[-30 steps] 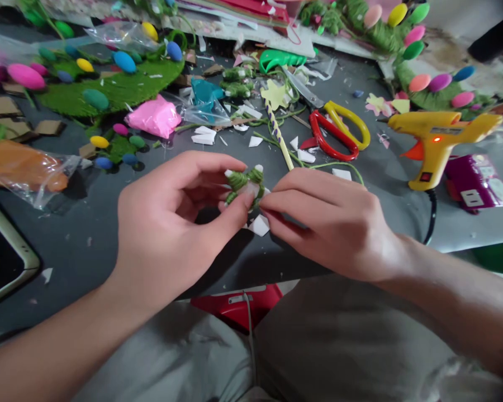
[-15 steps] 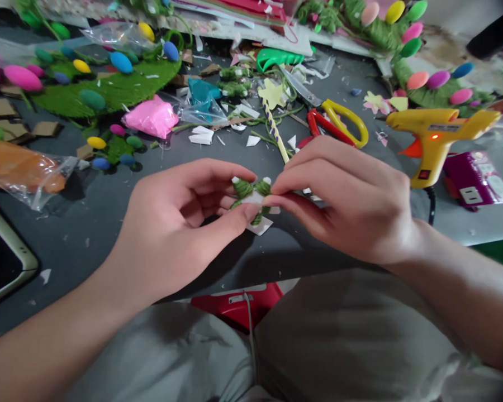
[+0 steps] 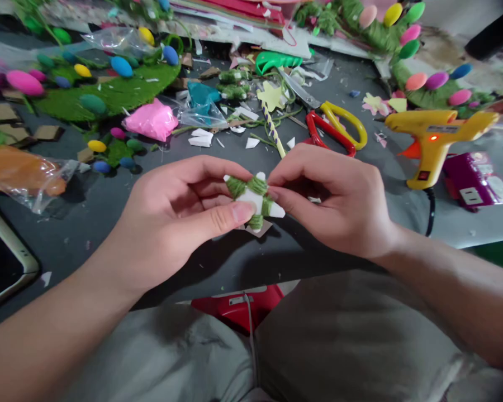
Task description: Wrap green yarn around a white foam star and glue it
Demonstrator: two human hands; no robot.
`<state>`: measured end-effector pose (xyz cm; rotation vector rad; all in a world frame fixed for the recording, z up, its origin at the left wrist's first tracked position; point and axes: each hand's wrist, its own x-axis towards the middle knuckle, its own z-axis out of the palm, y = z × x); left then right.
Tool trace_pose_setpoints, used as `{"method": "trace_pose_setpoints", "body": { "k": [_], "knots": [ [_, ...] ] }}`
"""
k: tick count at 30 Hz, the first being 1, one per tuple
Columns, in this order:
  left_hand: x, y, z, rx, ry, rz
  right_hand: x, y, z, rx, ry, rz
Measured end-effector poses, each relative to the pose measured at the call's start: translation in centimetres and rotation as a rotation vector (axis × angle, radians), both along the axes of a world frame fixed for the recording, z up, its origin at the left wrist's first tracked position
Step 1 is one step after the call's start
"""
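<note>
Between my hands is a small white star (image 3: pixel 252 199) with green yarn wound around its points. My left hand (image 3: pixel 180 218) pinches it, the thumb lying across its white middle. My right hand (image 3: pixel 339 201) is closed at the star's right side, thumb and forefinger pressed together beside the upper and right points; whatever they grip is too small to make out. The star's lower right point shows bare white at its tip. Below the star, a pale scrap (image 3: pixel 260 229) is partly hidden by it.
Scissors (image 3: pixel 343 120) with red and yellow handles lie beyond my right hand. A yellow glue gun (image 3: pixel 433 139) with a lit red light stands at the right. A phone (image 3: pixel 8 257) is at the left edge; pink clay (image 3: pixel 153 120) and paper scraps lie behind my hands.
The star has turned and shows more of its white face and its right point. My right hand has shifted slightly left and its fingers have moved down the star's edge.
</note>
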<state>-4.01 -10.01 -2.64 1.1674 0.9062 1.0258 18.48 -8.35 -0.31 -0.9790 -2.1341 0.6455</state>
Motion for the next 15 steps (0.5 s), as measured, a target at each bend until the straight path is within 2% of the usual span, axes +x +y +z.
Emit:
{"method": "trace_pose_setpoints", "body": {
  "k": [6,15],
  "knots": [
    [0.4,0.0,0.0,0.015,-0.006,0.051,-0.4,-0.1,-0.9,-0.077,0.075,0.023],
    [1.0,-0.4,0.1,0.129,0.159,0.273,-0.7,-0.6,-1.5,0.003,-0.003,0.027]
  ]
}}
